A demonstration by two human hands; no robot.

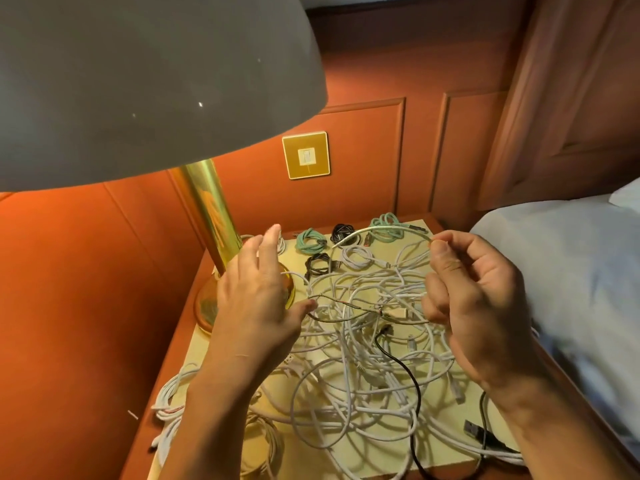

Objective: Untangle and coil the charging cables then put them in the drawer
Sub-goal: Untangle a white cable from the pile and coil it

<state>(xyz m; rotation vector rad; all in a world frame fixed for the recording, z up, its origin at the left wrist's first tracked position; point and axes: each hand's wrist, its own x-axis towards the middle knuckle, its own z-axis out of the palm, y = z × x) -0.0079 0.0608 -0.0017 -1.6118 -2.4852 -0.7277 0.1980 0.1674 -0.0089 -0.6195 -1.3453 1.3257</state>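
The grey dome lamp shade [138, 81] fills the upper left of the frame. Below it, the pale yellow nightstand top [204, 348] carries the loose tangle of white charging cables [363, 358] at lower centre. The right hand [478, 299], centre right, pinches one arcing white cable [381, 230] between thumb and forefinger. The left hand [256, 292], centre left, has straight, spread fingers, and its thumb tip touches a thin wire [332, 299]. Teal coiled cables [310, 241] and black coiled cables [318, 263] lie just above the tangle.
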